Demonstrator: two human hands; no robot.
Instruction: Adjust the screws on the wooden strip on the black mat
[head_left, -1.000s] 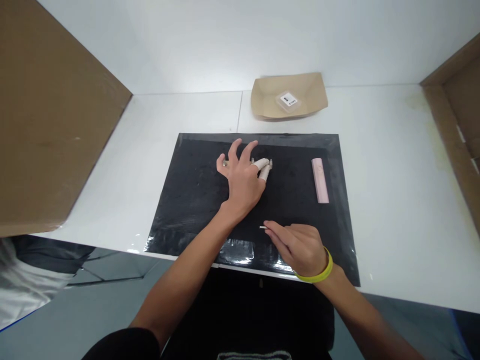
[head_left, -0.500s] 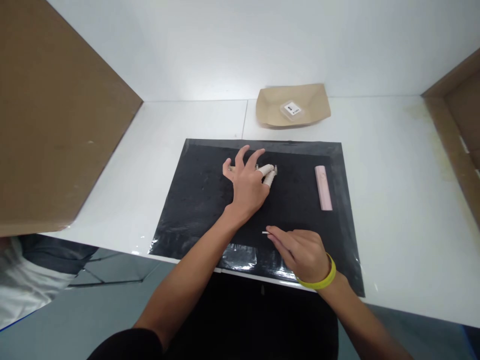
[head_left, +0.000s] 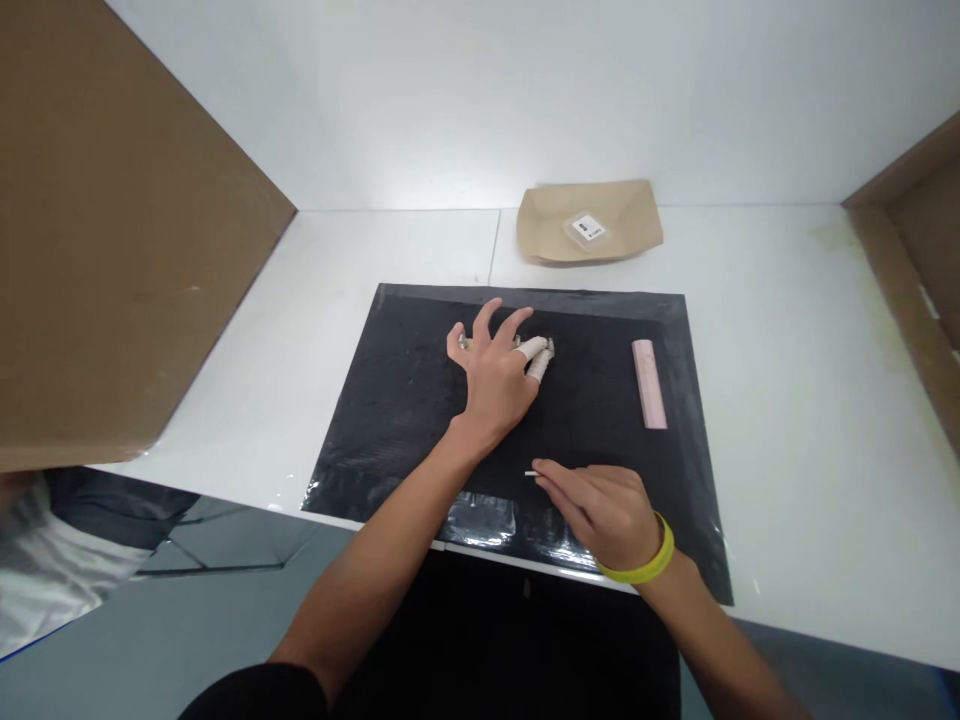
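Observation:
My left hand [head_left: 496, 375] spans a small, pale object with shiny metal ends [head_left: 465, 343], lying crosswise on the black mat [head_left: 397, 400]. White covers wrap the thumb and index finger, which pinch at its right end, while the little finger touches the left end. Most of that object is hidden under the palm and its kind cannot be made out. Nearer the front edge, my right hand [head_left: 600, 505] has its fingers closed around a short, thin white stick [head_left: 530, 473], whose tip pokes out to the left. A yellow band circles the right wrist.
To the right on the mat lies a pink bar-shaped case [head_left: 649, 385]. Behind the mat stands a brown paper tray [head_left: 634, 215] holding a small clear box with a label [head_left: 586, 230]. Cardboard panels flank the white table, and part of another person shows at lower left.
The whole view has shifted slightly, with everything a little lower in the picture. Both hands keep nearly the same pose and hold.

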